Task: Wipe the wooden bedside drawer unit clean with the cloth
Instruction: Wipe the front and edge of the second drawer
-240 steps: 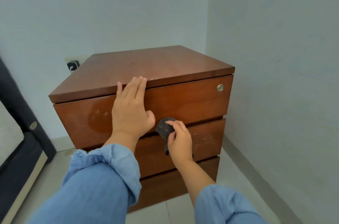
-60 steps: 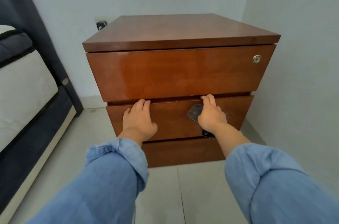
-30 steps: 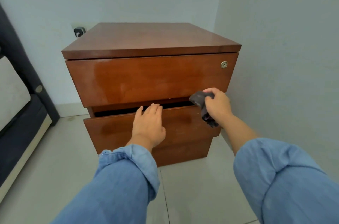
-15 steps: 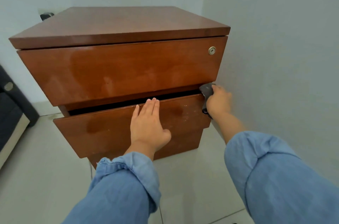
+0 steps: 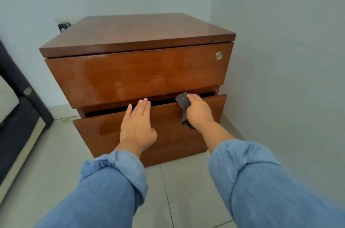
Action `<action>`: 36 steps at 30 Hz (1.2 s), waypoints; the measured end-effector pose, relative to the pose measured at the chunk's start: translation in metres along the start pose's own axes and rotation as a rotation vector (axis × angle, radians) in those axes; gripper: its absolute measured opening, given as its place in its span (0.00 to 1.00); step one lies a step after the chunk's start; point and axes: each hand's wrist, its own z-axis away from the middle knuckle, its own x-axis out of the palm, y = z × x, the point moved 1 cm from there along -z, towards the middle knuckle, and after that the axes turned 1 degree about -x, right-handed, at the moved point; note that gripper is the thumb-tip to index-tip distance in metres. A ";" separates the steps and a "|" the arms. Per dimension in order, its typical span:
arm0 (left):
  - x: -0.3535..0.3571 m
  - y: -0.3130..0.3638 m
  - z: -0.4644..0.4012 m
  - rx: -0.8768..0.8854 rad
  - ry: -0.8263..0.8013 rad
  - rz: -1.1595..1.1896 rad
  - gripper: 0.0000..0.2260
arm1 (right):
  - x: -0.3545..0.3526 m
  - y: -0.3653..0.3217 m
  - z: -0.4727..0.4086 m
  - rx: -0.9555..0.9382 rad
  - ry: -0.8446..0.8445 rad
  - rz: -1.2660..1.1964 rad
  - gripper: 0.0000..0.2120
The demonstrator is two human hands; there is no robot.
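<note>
Wooden drawer unit (image 5: 134, 71) stands on the tiled floor (image 5: 56, 153) in the corner of the room, its right side close to the wall (image 5: 280, 59) and a dark bed frame (image 5: 20, 85) off to its left. Seen from the head camera, the middle drawer (image 5: 168, 130) is pulled partly out, leaving a dark gap under the top drawer (image 5: 138, 74), whose lock (image 5: 218, 55) sits at the upper right.

The left hand (image 5: 137, 127) lies flat and open on the middle drawer's front, fingers together and reaching to the top edge, holding nothing; it looks placed there to steady the drawer so it does not slide while being rubbed. The right hand (image 5: 198, 112) is closed around a dark cloth (image 5: 183, 104), bunched so that a wad pokes out above the knuckles and presses onto the drawer's top edge near its right end. Having the drawer out exposes that rim, which I judge is the strip being wiped now. The bottom drawer is mostly hidden behind the open one.
</note>
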 end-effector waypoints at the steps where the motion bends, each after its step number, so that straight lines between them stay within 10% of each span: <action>1: -0.001 -0.007 0.003 -0.015 -0.002 -0.019 0.35 | 0.000 0.000 -0.002 0.005 -0.002 -0.001 0.26; 36: -0.012 -0.156 0.060 -0.312 0.005 0.109 0.33 | 0.076 -0.117 0.032 -0.116 -0.128 -0.007 0.30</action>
